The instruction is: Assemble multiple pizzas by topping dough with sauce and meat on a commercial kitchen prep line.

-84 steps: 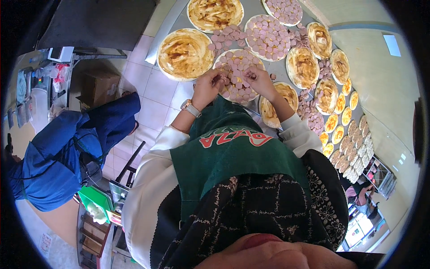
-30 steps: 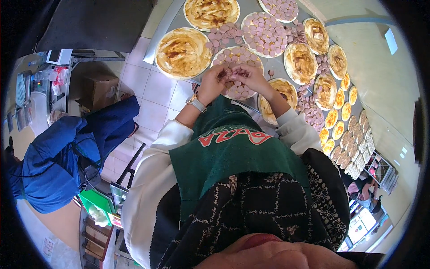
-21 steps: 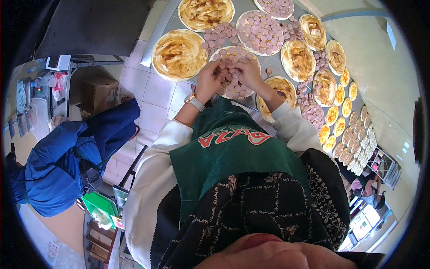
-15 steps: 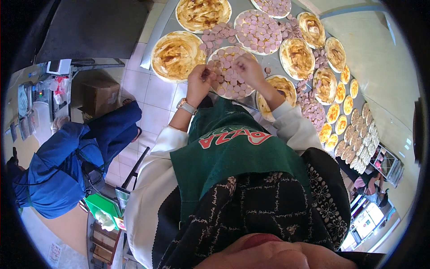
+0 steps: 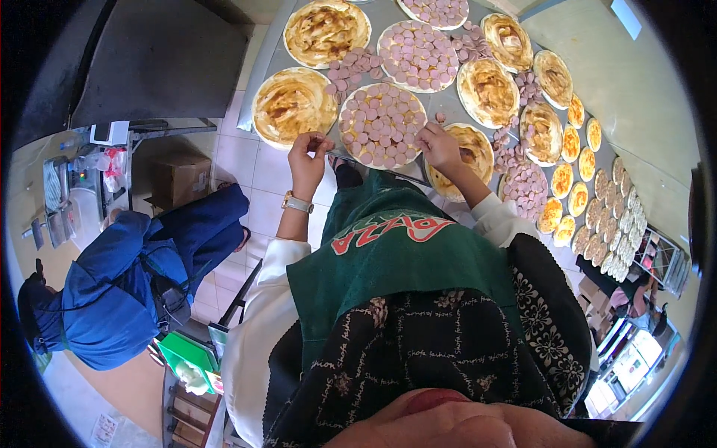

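Counter: grey metal, running ahead of both hands and off to their right; the counter [image 5: 272, 54] shows in narrow strips between crowded rounds of dough.
Front edge: passes just on the body side of the near rounds, which reach to it; its left end lies beyond and left of the left hand.
Slice-covered round: pale dough with pink sausage slices close together over most of it; slice-covered round [image 5: 382, 125] lies ahead of and between the hands.
Left hand: left hand [image 5: 308, 163] raised beside that round, fingers bent, small gap to the thumb; fingertips over the near rim of a sauced round [image 5: 295, 108]. Contact, or a slice held: cannot tell.
Right hand: right hand [image 5: 442, 153] has fingers drawn in narrow at the slice-covered round's right rim, overlapping another sauced round [image 5: 474, 153]. Anything pinched: cannot tell.
Loose slices: heap of loose slices [image 5: 355, 69] beyond the left hand, between rounds; lone slice [image 5: 440, 117] just beyond the right hand.
Further rounds: second slice-covered round [image 5: 418, 56] directly beyond the first; small orange-topped rounds [image 5: 587, 164] well right of the right hand.
Room to move: tiled floor [image 5: 263, 175] opens left of the left hand; rounds sit tightly on the right hand's outer side.
Co-worker: person in blue [image 5: 119, 291] well left of the left hand, apart from the counter.
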A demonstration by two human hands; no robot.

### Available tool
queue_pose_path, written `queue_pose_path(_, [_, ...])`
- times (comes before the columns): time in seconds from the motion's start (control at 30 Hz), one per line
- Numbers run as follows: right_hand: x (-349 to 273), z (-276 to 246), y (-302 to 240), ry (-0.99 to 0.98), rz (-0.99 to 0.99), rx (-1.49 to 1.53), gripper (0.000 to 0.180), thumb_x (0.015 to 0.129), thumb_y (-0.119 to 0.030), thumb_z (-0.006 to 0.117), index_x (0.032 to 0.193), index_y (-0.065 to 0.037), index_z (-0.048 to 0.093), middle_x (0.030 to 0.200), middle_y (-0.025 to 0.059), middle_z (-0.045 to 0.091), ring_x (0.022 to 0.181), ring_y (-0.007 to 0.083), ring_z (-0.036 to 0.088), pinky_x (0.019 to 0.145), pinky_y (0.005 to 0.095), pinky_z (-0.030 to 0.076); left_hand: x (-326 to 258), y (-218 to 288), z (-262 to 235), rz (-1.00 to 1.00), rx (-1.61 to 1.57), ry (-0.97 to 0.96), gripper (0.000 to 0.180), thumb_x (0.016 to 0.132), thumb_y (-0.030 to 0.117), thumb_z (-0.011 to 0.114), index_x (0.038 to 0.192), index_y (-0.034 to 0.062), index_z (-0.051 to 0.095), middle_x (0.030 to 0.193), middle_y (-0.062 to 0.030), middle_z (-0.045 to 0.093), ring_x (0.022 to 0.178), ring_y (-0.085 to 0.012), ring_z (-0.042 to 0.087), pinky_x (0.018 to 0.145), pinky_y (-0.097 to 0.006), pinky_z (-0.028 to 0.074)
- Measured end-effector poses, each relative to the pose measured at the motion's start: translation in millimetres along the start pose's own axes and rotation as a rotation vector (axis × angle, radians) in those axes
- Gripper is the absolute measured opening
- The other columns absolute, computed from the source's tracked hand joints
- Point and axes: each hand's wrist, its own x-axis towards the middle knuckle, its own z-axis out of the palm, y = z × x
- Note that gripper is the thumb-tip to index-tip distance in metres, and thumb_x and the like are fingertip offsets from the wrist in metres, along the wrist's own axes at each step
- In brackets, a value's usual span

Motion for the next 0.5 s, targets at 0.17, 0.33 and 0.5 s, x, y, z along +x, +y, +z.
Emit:
queue_pose_path(0.17, [8.7, -10.4, 0.3, 0.150, -0.011, -0.056, 0.020, 0.077, -0.006, 0.065, 0.096, -0.013, 0.069, 0.091, 0.0070, 0.056, 0.091, 0.0284, 0.061, 0.072, 0.0405, 0.053, -10.1, 12.9, 2.4, 0.058, 0.144, -0.063, 0.013, 0.085, -0.004, 0.069, 0.097, 0.0000, 0.065, 0.088, -0.0089, 0.068, 0.079, -0.0183, 0.069, 0.072, -0.030, 0.055])
queue_pose_path(0.33, [8.5, -12.7, 12.3, 0.084, -0.097, -0.137, 0.031, 0.075, -0.003, 0.064, 0.102, -0.016, 0.072, 0.094, 0.0065, 0.055, 0.092, 0.0271, 0.061, 0.071, 0.0399, 0.053, -23.3, 20.3, 9.4, 0.164, 0.396, -0.143, 0.023, 0.084, -0.007, 0.058, 0.103, 0.0001, 0.069, 0.106, -0.0164, 0.058, 0.092, -0.0341, 0.063, 0.077, -0.042, 0.052])
queue_pose_path(0.5, [16.1, -20.3, 8.9, 0.138, 0.000, -0.104, 0.032, 0.074, -0.001, 0.063, 0.101, -0.016, 0.074, 0.094, 0.0062, 0.054, 0.096, 0.0265, 0.059, 0.075, 0.0403, 0.053, -26.5, 19.2, 17.1, 0.252, 0.647, -0.134, 0.037, 0.077, -0.007, 0.059, 0.111, 0.0029, 0.068, 0.113, -0.0166, 0.055, 0.100, -0.0372, 0.059, 0.084, -0.046, 0.050])
